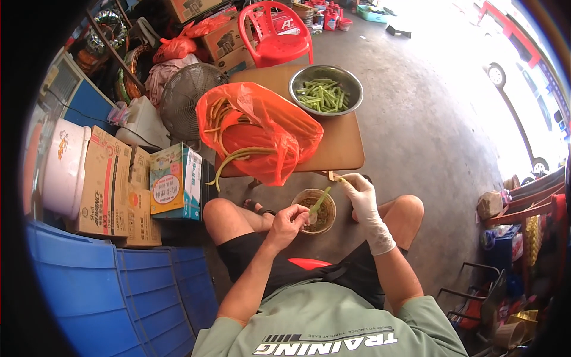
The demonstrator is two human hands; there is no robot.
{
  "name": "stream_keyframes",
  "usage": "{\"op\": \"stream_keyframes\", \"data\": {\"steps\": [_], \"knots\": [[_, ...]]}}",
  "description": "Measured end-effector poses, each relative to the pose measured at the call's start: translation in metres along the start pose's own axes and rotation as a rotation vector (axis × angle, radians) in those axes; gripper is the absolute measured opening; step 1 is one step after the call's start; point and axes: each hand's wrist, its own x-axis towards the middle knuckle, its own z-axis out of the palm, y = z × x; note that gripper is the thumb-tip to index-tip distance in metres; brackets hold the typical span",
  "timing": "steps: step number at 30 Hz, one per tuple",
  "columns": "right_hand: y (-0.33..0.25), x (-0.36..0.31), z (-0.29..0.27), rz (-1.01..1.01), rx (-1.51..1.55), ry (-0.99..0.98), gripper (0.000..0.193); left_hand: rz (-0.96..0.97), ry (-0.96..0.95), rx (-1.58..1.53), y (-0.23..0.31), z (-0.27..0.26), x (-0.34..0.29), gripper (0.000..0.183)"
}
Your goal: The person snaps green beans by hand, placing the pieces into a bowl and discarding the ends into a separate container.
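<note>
So my bare left hand [286, 227] has its fingers pinched on a green bean piece [319, 201], sticking up at a slant right over the small bucket [333, 215] between my feet. There are some scraps in there, too blurry to sort out. My right hand [361, 195], in a whitish glove, is up near the front edge of the tabletop [347, 146], fingers bunched close together; can't honestly tell if they've got hold of anything.

On the tabletop there's a red plastic bag [284, 143] lying open, with long beans [245, 153] inside and a few drooping out over the near edge. Just beside it, at the far right corner, sits a steel bowl [358, 98] with a heap of cut beans [324, 95]. Red chair [278, 47] is behind all that.
</note>
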Motion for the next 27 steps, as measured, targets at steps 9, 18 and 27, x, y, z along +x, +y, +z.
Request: {"op": "stream_keyframes", "data": {"steps": [9, 18, 27], "knots": [[0.051, -0.005, -0.005, -0.103, -0.484, -0.17, 0.02, 0.089, 0.065, 0.204, 0.016, -0.001, 0.002, 0.012], [-0.012, -0.007, 0.0, -0.522, -0.82, -0.362, 0.015, 0.316, -0.031, 0.577, 0.028, 0.001, 0.01, 0.012], [0.02, -0.019, -0.002, -0.333, -0.966, -0.44, 0.016, 0.256, -0.009, 0.564, 0.019, 0.008, 0.013, 0.014]]}}
